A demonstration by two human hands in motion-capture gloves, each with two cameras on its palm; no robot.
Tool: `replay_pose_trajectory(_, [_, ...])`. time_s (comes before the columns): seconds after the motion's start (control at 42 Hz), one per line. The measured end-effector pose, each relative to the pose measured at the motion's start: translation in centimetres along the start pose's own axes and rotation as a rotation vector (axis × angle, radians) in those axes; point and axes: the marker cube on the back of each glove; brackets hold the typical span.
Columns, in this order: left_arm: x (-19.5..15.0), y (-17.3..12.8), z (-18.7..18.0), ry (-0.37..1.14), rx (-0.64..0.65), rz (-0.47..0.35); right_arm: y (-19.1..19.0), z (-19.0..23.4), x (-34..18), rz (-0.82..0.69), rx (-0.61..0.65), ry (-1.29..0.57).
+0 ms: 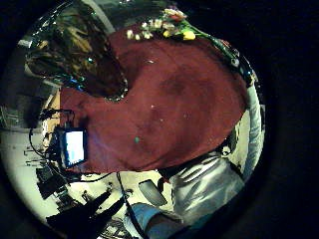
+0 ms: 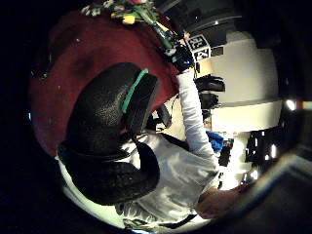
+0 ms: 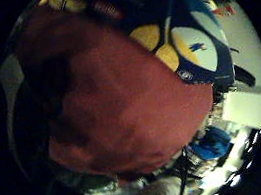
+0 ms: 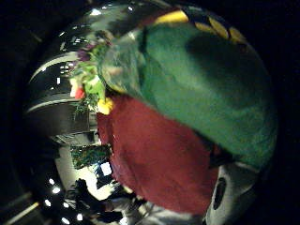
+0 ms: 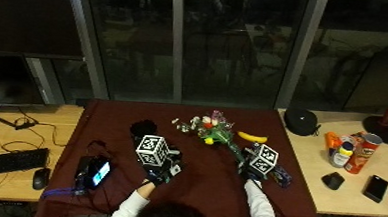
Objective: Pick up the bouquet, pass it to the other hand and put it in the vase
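Here, on the dark red cloth (image 5: 196, 188) covering the tabletop (image 5: 20, 114): a phone (image 5: 99, 173) at far left; left hand (image 5: 158, 172) hovering palm-down, fingers loosely curled, empty; dark vase (image 5: 143, 128) just beyond. Further right, bouquet (image 5: 209, 128) lying flat beside a banana (image 5: 252, 137) — stems running back into the grip of the right hand (image 5: 252, 172), fingers wrapped round them. Chips can (image 5: 364, 152) far right.

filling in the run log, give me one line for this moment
stage: pickup | bouquet: lying on maroon tablecloth | right hand: at stem end | left hand: empty, over cloth | vase: empty
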Motion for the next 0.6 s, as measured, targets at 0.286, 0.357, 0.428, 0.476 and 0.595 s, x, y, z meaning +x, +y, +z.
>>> replay_pose_trajectory(0.286, [0.2,-2.3,-2.1,0.105,0.092,-0.024,-1.2,-2.6,-1.4,-0.122,0.229,-0.476])
replay_pose_trajectory(0.357, [0.9,-3.2,-2.9,0.169,0.099,-0.009,-0.1,-4.3,-3.3,-0.17,0.249,-0.575])
replay_pose_trajectory(0.428, [1.8,-3.9,-4.0,0.236,0.122,0.009,0.8,-5.2,-5.2,-0.23,0.243,-0.671])
replay_pose_trajectory(0.476, [2.4,-4.4,-4.7,0.288,0.144,0.02,1.3,-5.5,-6.5,-0.271,0.235,-0.732])
replay_pose_trajectory(0.595, [4.4,-5.7,-6.9,0.457,0.206,0.055,3.4,-5.8,-10.2,-0.374,0.212,-0.862])
